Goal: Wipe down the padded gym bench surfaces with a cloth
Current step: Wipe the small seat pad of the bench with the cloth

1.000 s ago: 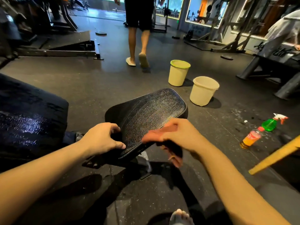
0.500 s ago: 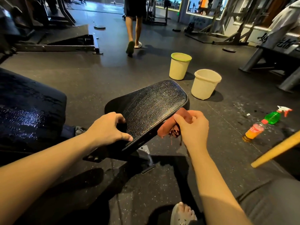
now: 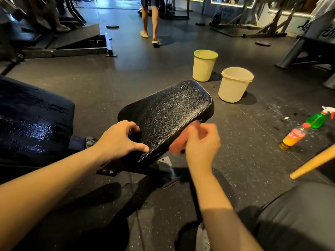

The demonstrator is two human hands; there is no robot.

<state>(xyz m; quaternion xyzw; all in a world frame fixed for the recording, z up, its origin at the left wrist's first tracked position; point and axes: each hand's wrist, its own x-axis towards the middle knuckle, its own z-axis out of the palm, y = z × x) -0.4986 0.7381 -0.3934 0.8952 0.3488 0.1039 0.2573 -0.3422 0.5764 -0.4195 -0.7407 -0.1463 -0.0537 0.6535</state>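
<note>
A black padded seat pad (image 3: 172,113) tilts up in the middle of the view, its cracked surface glistening. My left hand (image 3: 121,140) grips its near left corner, thumb lying on top along the edge. My right hand (image 3: 201,142) holds a reddish cloth (image 3: 179,142) bunched against the pad's right side edge; the hand and cloth are motion-blurred. A larger black back pad (image 3: 34,120) lies at the left, wet and shiny.
Two cream buckets (image 3: 204,67) (image 3: 234,86) stand on the dark rubber floor beyond the seat. A green spray bottle (image 3: 318,119) and an orange drink bottle (image 3: 291,137) lie at the right. A yellow wooden handle (image 3: 313,163) crosses the right edge. A person (image 3: 150,20) walks away at the back.
My right hand has slid the cloth along the seat's right side edge, first forward toward the far end, then back a little. My left hand keeps its grip. The person behind has walked further off.
</note>
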